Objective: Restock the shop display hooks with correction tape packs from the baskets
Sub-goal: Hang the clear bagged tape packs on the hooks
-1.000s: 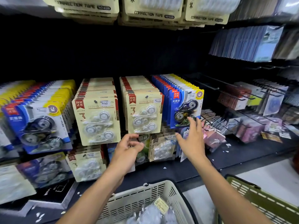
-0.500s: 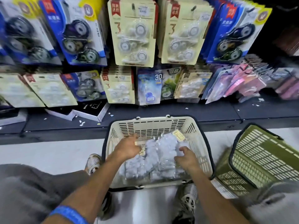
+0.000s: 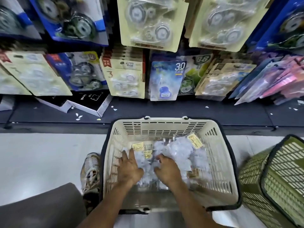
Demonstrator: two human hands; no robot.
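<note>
Shop hooks fill the top of the view, and packs are hung on them in rows so that each front can be seen. At the far left, blue packs (image 3: 72, 18) are hung high, with pale card packs (image 3: 35, 74) below them. A black box (image 3: 85, 101) is laid flat on the dark shelf (image 3: 181, 111) under the hooks, with small white scraps beside it. A shoe (image 3: 90, 168) is seen on the pale floor, just beside the cream basket (image 3: 164, 127).

The cream basket is set on the floor right below the hooks, most likely so that packs can be lifted straight up to them. The correction tape packs (image 3: 179, 150) are piled inside it, clear and shiny with small yellow labels.

The left hand (image 3: 130, 167) is laid on the pile with its fingers spread and nearly straight. It seems to be pressed down so the pile is kept from sliding. The right hand (image 3: 166, 170) is pushed into the packs with its fingers bent. Whether a pack is already pinched cannot be told, because the fingertips are hidden in the plastic.

Above the basket, cream packs (image 3: 125, 79) are hung in a thick row. At the far right, a green basket (image 3: 279, 181) is tipped on its side, and pink packs (image 3: 278, 81) are fanned out above it.
</note>
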